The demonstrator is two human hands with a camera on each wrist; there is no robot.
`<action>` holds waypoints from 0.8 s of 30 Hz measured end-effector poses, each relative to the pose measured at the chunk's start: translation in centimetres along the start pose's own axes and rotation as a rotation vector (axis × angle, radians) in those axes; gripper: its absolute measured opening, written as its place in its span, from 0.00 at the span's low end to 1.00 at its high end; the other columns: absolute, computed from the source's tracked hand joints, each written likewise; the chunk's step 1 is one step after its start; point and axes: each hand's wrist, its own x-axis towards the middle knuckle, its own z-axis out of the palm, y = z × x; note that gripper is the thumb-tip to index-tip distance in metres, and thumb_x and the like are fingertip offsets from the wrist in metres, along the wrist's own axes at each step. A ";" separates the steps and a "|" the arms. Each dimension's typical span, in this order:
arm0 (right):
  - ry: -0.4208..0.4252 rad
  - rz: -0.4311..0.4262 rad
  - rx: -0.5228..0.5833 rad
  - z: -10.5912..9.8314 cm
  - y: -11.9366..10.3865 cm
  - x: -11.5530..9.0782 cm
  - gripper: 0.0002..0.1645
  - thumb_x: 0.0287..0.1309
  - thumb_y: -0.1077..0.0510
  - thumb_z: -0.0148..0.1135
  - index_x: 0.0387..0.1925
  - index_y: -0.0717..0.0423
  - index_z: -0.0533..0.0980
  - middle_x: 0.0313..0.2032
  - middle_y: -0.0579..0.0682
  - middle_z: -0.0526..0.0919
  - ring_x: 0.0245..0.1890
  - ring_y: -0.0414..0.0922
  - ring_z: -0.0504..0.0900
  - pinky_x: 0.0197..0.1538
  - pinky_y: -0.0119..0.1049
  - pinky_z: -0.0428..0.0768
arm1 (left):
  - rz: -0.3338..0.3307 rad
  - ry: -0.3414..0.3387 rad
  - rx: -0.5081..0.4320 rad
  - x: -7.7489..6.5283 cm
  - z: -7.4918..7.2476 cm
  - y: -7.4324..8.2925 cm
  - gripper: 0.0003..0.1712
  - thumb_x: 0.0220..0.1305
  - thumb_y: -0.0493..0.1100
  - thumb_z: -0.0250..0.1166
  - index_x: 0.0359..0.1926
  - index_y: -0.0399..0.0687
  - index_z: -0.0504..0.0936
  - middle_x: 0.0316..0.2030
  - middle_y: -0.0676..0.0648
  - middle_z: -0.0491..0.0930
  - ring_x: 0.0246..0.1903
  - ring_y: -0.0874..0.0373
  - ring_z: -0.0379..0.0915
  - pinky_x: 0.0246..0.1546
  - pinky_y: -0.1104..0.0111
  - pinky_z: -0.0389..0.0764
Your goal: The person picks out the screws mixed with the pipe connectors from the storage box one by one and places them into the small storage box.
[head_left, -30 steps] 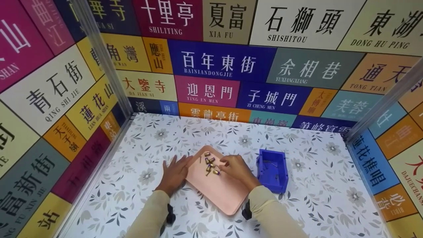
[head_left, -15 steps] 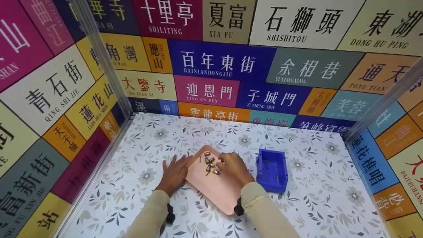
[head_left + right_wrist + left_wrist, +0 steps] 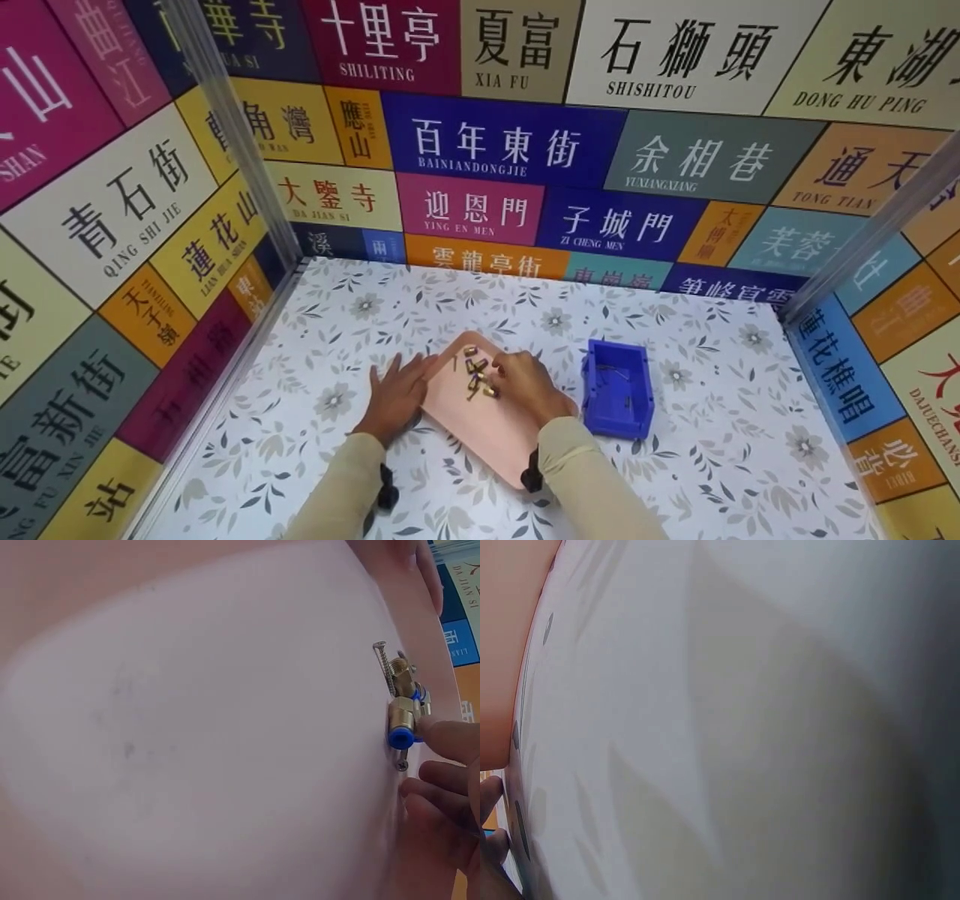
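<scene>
A pink tray (image 3: 469,420) lies slanted on the table, bearing a small pile of brass push-in fittings (image 3: 402,718) with blue collars and several screws (image 3: 384,667). My left hand (image 3: 395,394) rests spread at the tray's left edge, fingers straight. Over the pile's right side is my right hand (image 3: 527,382), its fingers bent down among the pieces. In the right wrist view its thumb reaches right behind a blue-collared fitting, with the other fingertips a little below and a gap between them. One screw head shows just under that fitting.
A blue bin (image 3: 619,390) with a few small metal pieces inside stands right of the tray. The table (image 3: 720,420) has a leaf-patterned white cover. Sign-printed walls (image 3: 502,135) enclose the back and both sides.
My right hand and forearm have shifted left, and its fingertips stay at the right side of the pile. The left hand holds its place at the tray's edge.
</scene>
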 end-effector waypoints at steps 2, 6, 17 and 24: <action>0.000 -0.002 -0.002 0.1 0.0 0.0 0.08 0.59 0.59 0.71 0.39 0.58 0.87 0.28 0.46 0.86 0.27 0.38 0.78 0.34 0.36 0.82 | -0.003 -0.002 -0.009 0.0 0.0 0.0 0.26 0.77 0.66 0.40 0.73 0.94 0.55 0.79 0.64 0.54 0.83 0.52 0.33 0.76 0.40 0.18; -0.006 -0.019 -0.002 0.1 0.0 0.0 0.05 0.56 0.59 0.74 0.35 0.55 0.86 0.25 0.42 0.84 0.25 0.37 0.75 0.31 0.33 0.78 | -0.008 -0.004 -0.023 0.0 0.1 0.0 0.26 0.77 0.66 0.39 0.73 0.95 0.55 0.79 0.65 0.53 0.83 0.53 0.33 0.75 0.41 0.16; -0.026 -0.043 -0.107 0.1 -0.2 0.3 0.09 0.51 0.55 0.77 0.24 0.52 0.82 0.20 0.41 0.80 0.22 0.40 0.75 0.28 0.36 0.76 | 0.022 0.016 0.001 0.1 0.3 -0.4 0.26 0.78 0.66 0.38 0.73 0.94 0.54 0.79 0.64 0.54 0.82 0.52 0.34 0.76 0.39 0.19; -0.026 -0.008 -0.168 0.4 -0.5 0.2 0.12 0.51 0.50 0.78 0.20 0.49 0.86 0.21 0.41 0.86 0.20 0.41 0.76 0.28 0.40 0.80 | 0.033 0.023 0.013 0.0 0.3 -0.3 0.26 0.78 0.67 0.37 0.74 0.93 0.56 0.79 0.64 0.54 0.82 0.51 0.35 0.76 0.38 0.20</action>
